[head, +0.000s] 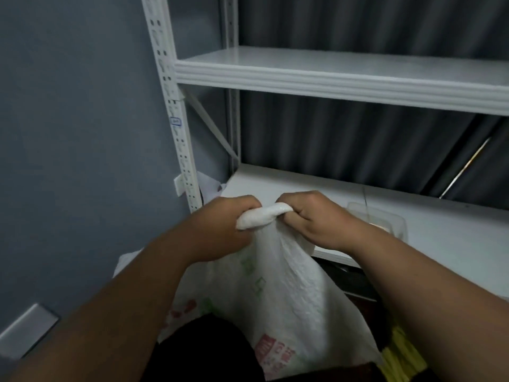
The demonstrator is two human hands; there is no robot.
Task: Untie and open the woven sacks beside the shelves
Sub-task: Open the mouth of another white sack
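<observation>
Left hand and right hand both grip the twisted neck between them of a sack; soft, crinkly weave; hold near the knot.

White woven sack — red and green print, upright beside shelves, neck bunched shut

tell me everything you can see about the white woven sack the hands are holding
The woven sack is white and crinkled, with faded green and red printed characters on its side. Its neck is bunched and twisted into a thick roll at the top, so it is not yet open. The left hand and the right hand each grip one end of that roll. The sack stands upright in front of the lower white shelf, its lower part passing out of view.
</observation>
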